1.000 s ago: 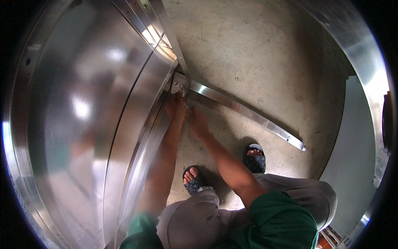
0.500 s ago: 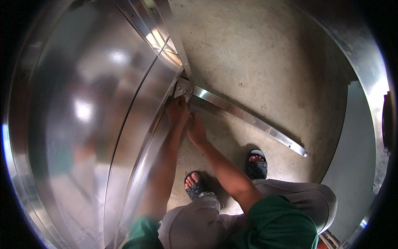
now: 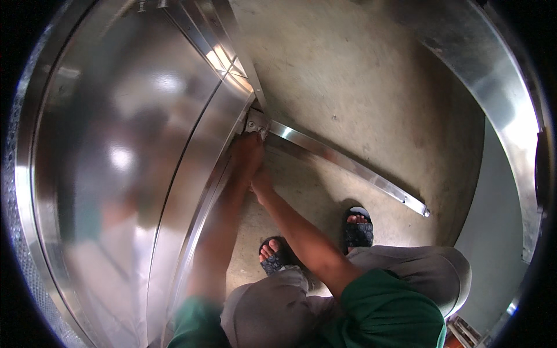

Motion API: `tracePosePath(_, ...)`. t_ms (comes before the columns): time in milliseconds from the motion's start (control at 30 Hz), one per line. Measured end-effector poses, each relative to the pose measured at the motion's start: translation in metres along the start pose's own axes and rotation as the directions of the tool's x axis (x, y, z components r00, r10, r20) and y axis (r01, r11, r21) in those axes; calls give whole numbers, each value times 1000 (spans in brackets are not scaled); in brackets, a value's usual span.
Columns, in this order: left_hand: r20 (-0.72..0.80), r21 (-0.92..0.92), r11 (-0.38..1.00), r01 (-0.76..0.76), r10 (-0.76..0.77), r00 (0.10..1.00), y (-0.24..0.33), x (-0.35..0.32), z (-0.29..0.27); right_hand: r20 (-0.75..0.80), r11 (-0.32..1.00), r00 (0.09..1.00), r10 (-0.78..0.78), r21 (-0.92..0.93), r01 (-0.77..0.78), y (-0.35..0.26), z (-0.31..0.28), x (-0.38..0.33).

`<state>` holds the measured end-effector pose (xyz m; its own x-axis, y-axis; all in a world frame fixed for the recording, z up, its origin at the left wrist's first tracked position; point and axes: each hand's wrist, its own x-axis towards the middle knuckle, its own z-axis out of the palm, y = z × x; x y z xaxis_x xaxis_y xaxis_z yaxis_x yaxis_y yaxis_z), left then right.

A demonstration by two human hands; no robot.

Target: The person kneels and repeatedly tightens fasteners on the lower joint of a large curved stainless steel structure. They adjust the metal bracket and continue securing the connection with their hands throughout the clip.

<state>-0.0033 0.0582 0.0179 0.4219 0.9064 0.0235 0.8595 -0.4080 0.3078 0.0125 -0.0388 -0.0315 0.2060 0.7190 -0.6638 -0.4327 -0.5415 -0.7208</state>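
Observation:
My left hand [image 3: 248, 152] is closed at a metal corner bracket [image 3: 255, 120] with bolt heads, its fingertips at the bracket's lower edge. Whatever is in those fingers is hidden. Just below and partly behind it is my right hand [image 3: 260, 181], whose fingers are out of sight behind the left hand and wrist. From the bracket a shiny square metal leg [image 3: 348, 166] slants away to the lower right and ends in a small foot [image 3: 427, 213]. A large polished metal panel [image 3: 116, 174] fills the left side, close beside my left forearm.
Bare concrete floor [image 3: 371, 75] lies beyond the leg. A curved-looking metal rail [image 3: 510, 104] runs along the right, with a grey panel [image 3: 493, 232] beside it. My sandalled feet [image 3: 358, 229] are between my arms and the leg's end.
My right hand has moved down and left, from beside the left fingers to behind the left wrist. The left hand stays at the bracket. The view has shifted slightly.

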Motion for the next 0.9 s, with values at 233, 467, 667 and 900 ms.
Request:
tracePosePath(233, -122, -22, 988, 155, -156, 980, 18, -11, 23, -177, 900, 914, -366, -317, 299, -4, -64, -3)
tracePosePath(467, 57, -236, 947, 216, -209, 976, 23, -47, 38, -57, 631, 891, -451, -727, 272, -11, -87, -42)
tracePosePath(667, 80, -396, 877, 272, -262, 962, 26, -52, 40, 77, 677, 892, -446, -623, 392, -4, -81, -47)
tracePosePath(900, 106, -543, 783, 305, -297, 949, 32, -45, 42, 147, 352, 798, -584, -840, 412, -65, -132, -42)
